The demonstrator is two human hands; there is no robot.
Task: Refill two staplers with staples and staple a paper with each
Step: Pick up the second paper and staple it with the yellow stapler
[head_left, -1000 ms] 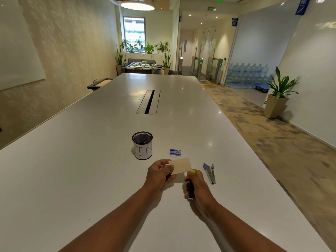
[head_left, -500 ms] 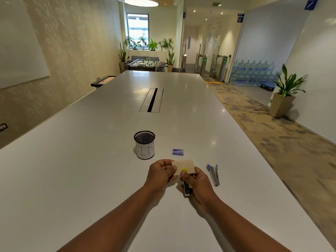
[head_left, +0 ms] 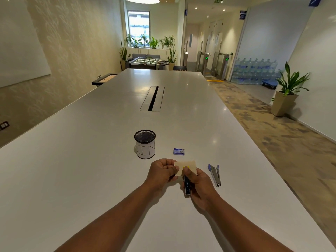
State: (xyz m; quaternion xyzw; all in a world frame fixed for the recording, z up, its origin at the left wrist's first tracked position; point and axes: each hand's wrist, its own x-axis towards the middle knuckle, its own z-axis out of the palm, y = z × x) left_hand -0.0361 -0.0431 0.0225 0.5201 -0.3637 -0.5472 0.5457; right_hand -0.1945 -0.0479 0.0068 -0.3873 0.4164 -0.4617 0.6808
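Nearest the camera, two bare forearms reach forward over the white bench (head_left: 72, 179). The right hand (head_left: 200, 182) is closed around a dark stapler (head_left: 187, 187) with a yellow tip, held lengthwise, its yellow end at the lower edge of a small cream paper (head_left: 188, 165). The left hand (head_left: 161, 172) pinches the paper's left edge between thumb and fingers, so each grip is clamped on its own thing and the two hands meet at the paper, just above the bench surface. Just right of the right hand lies a second stapler (head_left: 215, 175), silver with blue ends, swung open and flat on the bench, apart from the hand. A little farther off, beyond the paper, a small blue staple box (head_left: 179, 151) lies flat. To its left stands a black mesh cup (head_left: 145, 144) wrapped in white paper with black marks, upright. Farther along the bench centre runs a dark cable slot (head_left: 152, 98)
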